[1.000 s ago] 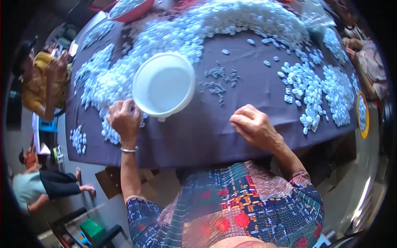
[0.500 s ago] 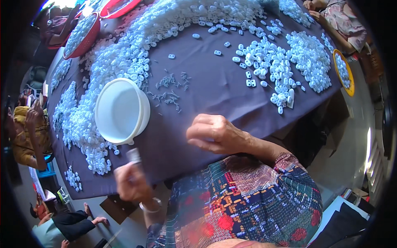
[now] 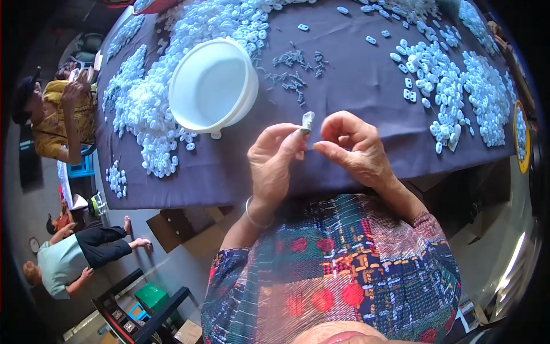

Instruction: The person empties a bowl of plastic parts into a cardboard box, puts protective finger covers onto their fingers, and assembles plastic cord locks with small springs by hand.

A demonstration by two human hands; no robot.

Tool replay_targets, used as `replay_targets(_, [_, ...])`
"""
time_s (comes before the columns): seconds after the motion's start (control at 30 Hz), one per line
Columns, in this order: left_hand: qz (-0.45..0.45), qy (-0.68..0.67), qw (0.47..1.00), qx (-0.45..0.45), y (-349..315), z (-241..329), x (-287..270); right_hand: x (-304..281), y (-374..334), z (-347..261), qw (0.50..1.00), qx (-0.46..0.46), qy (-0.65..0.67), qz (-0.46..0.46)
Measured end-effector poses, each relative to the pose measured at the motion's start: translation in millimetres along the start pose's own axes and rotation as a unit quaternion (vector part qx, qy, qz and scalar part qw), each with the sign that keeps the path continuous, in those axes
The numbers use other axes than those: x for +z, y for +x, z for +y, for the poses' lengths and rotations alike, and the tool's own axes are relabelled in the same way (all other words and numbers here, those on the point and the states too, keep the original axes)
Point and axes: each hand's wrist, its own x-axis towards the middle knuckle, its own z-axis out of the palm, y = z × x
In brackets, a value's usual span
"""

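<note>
Pinched between the thumb and fingers of my left hand (image 3: 275, 157) is a small whitish-grey piece (image 3: 308, 121), standing up past the fingertips. Close to its right, my right hand (image 3: 361, 146) has thumb and index finger drawn together; what they hold, if anything, is too small to make out. Both hands are above the near part of the dark tablecloth (image 3: 355, 86). Left of them stands a white plastic bowl (image 3: 209, 86), with no contents visible. Beyond my hands lie small dark screws (image 3: 292, 60) in a loose scatter.
A long heap of small white two-holed plastic parts (image 3: 154, 97) covers the table's left and far side. More white parts (image 3: 435, 80) lie at the right, near a yellow tray (image 3: 521, 137). One person (image 3: 63, 114) sits at the left; another (image 3: 71, 246) is farther back.
My left hand has come up and right from beside the bowl, carrying the small piece, to meet my right hand. The view has shifted, so the table sits higher.
</note>
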Motion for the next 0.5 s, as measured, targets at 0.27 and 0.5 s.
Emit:
replay_targets(0.27, [0.011, -0.051, 0.998, -0.016, -13.8, -7.4, -0.4, 17.8, 6.2, 18.3, 0.984, -0.025, 0.170, -0.036])
replay_targets(0.5, [-0.055, -0.043, 0.997, -0.014, -13.3, -10.8, 4.1, 11.7, 0.9, 24.2, 0.976, -0.029, 0.214, -0.022])
